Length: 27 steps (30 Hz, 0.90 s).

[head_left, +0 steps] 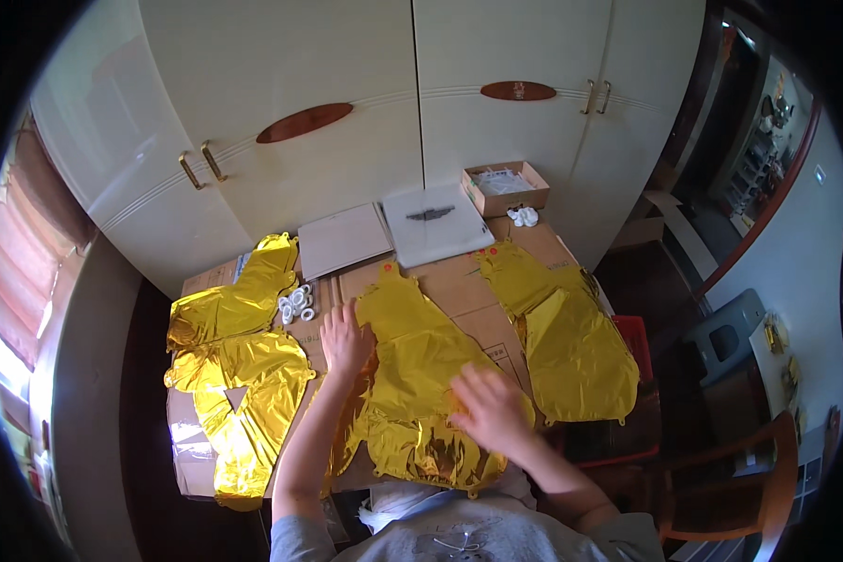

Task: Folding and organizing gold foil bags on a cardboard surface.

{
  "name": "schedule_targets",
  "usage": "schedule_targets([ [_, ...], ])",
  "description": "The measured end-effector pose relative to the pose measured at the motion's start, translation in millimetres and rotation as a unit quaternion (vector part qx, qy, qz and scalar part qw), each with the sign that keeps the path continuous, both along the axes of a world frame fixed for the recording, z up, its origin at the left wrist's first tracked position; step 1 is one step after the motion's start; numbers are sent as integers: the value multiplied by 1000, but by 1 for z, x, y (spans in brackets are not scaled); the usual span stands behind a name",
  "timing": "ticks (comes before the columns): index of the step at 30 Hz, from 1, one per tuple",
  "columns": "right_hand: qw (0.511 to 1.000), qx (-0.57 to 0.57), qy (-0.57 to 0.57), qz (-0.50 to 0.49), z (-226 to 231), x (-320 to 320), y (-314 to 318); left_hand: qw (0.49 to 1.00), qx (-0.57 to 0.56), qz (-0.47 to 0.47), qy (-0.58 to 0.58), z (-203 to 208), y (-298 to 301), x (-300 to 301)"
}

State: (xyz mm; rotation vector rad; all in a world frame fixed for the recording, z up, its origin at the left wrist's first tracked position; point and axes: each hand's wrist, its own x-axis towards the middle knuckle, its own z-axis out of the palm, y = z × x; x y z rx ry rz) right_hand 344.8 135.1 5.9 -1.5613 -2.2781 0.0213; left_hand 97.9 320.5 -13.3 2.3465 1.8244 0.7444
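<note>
A flat gold foil balloon, not inflated, lies in the middle of the cardboard-covered table, its near end reaching my lap. My left hand rests at its left edge with the fingers stretched away from me. Over its right part is my right hand, slightly blurred, fingers apart and pointing left. Neither hand visibly grips anything. Another flat gold foil balloon lies to the right. On the left a shiny gold foil balloon spreads in creased, bent sections.
Small white rings sit beside the left foil. At the back are a grey-beige board, a white flat package, a cardboard box of clear packets and a white bundle. A wooden chair stands at right; cabinets rise behind.
</note>
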Motion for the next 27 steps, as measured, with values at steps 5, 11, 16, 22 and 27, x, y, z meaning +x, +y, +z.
schedule_targets([
  [5,979,-61,-48,-187,-16,119,18,971,-8,-220,90,4,-40,6],
  [11,974,-138,-78,-160,-28,170,33,960,-48,-223,162,-10,-61,7],
  [16,980,-147,-62,-115,-36,180,48,967,-47,-193,161,-12,-66,3],
  [22,983,-134,-88,-90,-21,177,46,968,-60,-184,161,-11,-68,-1],
  [27,983,-117,-74,-116,-12,176,33,963,-61,-208,163,-8,-70,3],
])
